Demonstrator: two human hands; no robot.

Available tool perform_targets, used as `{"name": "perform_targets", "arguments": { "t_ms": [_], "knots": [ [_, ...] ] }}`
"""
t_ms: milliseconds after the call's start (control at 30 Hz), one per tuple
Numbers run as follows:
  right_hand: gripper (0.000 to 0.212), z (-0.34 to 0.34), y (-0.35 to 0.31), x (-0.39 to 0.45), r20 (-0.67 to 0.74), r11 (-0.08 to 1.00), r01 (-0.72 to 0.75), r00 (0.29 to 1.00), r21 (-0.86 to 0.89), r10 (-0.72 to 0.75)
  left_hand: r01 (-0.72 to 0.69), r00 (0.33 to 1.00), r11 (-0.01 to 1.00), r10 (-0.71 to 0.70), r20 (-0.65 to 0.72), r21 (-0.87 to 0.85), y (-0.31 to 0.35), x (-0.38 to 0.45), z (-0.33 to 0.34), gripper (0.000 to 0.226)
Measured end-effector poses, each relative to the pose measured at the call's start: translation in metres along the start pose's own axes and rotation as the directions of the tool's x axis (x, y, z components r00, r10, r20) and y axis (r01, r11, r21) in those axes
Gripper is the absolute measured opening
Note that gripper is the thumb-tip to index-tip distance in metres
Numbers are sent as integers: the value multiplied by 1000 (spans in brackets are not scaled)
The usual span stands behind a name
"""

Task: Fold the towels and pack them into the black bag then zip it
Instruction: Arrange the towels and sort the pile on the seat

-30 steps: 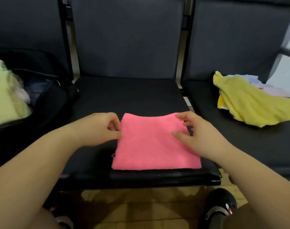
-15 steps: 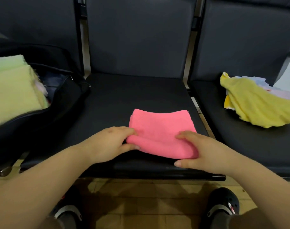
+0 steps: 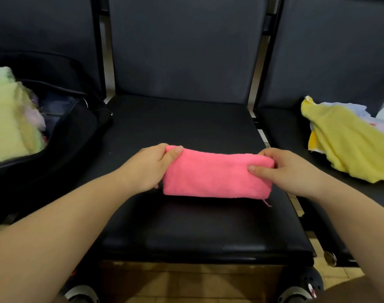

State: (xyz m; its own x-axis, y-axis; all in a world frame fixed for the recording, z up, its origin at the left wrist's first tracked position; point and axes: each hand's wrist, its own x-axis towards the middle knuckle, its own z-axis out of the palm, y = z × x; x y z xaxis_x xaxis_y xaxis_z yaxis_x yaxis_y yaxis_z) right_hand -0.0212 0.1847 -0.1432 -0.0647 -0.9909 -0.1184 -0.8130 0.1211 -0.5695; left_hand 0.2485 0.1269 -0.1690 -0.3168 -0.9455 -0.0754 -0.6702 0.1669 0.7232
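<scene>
A pink towel (image 3: 212, 174), folded into a narrow strip, is held up over the middle black seat (image 3: 186, 226). My left hand (image 3: 150, 167) pinches its upper left corner and my right hand (image 3: 282, 169) pinches its upper right corner. The black bag (image 3: 62, 136) lies unzipped on the left seat, with folded pale green and yellow towels (image 3: 9, 119) inside it. On the right seat sits a loose pile of unfolded towels, a yellow one (image 3: 348, 145) on top.
Three dark chairs stand side by side with tall backrests (image 3: 182, 47). Metal frame gaps separate the seats. Below the front seat edge are a tan tiled floor (image 3: 186, 283) and my two dark shoes (image 3: 300, 289).
The pink towel was lying flat as a square; both hands folded it in half toward the back and now lift it as a narrow strip. The view shifted slightly.
</scene>
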Motion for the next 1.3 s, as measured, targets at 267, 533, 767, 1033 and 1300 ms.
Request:
{"name": "perform_targets", "arguments": {
  "t_ms": [267, 533, 767, 1033, 1300],
  "knots": [
    [19, 19, 6, 40, -72, 983, -170, 984, -72, 165, 164, 986, 961, -153, -67, 224, -1, 30, 14, 45],
    [27, 25, -1, 34, 38, 985, -38, 998, -169, 45, 162, 980, 927, -192, 55, 338, 1, 37, 20, 79],
    [30, 25, -1, 6, 181, 1000, 10, 984, 6, -11, 245, 966, 969, -242, 93, -20, 8, 22, 19, 73],
    [104, 30, -44, -23, 217, 988, 157, 964, 5, -154, 23, 997, 894, 13, 78, -448, 27, -11, 8, 38],
    [50, 38, -107, -21, 190, 954, 282, 936, 101, -297, -276, 955, 864, 197, -222, -422, 43, -54, -36, 48]
  ]
}}
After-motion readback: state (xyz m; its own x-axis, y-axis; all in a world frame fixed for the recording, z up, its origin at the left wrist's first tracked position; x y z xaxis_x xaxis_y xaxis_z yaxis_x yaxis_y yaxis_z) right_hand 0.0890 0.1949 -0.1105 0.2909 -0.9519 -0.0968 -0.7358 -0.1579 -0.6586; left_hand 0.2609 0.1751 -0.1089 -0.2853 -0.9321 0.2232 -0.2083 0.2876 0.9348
